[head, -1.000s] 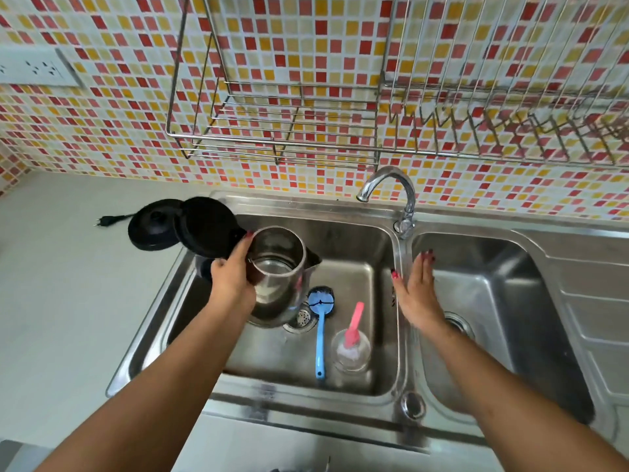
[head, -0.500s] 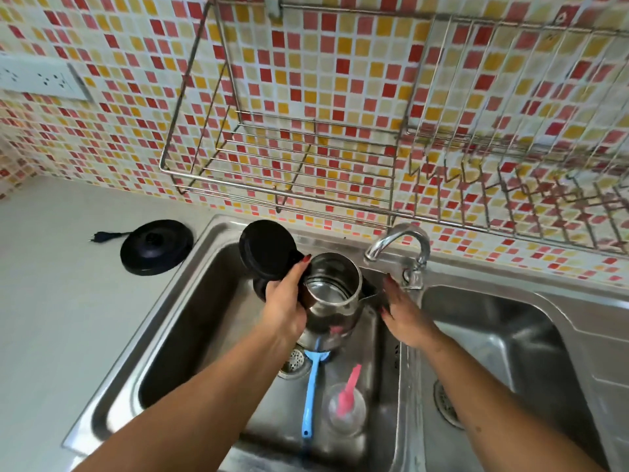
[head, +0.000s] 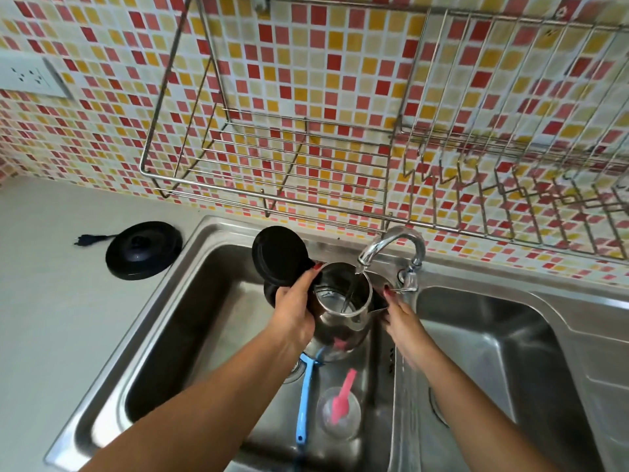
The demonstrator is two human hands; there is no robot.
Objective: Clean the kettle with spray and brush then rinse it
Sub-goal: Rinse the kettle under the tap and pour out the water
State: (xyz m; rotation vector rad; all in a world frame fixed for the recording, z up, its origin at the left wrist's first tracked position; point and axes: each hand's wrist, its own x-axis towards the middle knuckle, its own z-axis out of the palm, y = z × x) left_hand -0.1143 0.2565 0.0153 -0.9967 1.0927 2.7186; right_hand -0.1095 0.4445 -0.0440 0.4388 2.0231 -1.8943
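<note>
A steel kettle (head: 342, 327) with its black lid (head: 280, 255) swung open hangs over the left sink basin (head: 190, 321). My left hand (head: 294, 315) grips it at the rim by the handle. Its mouth sits under the tap spout (head: 391, 243), and a thin stream of water falls into it. My right hand (head: 403, 321) is beside the kettle's spout, a fingertip touching the tap lever (head: 406, 284). Below the kettle, a blue brush (head: 304, 396) and a clear spray bottle (head: 338, 410) with a pink nozzle lie on the basin floor.
The black kettle base (head: 143, 250) and its plug (head: 83, 239) lie on the grey counter to the left. A wire dish rack (head: 272, 158) hangs on the tiled wall above the sink. To the right is a second basin (head: 493, 335). A wall socket (head: 30, 78) is at upper left.
My left hand lifted the kettle up and right under the tap. My right hand left the sink divider and reached the tap lever. Water now runs into the kettle.
</note>
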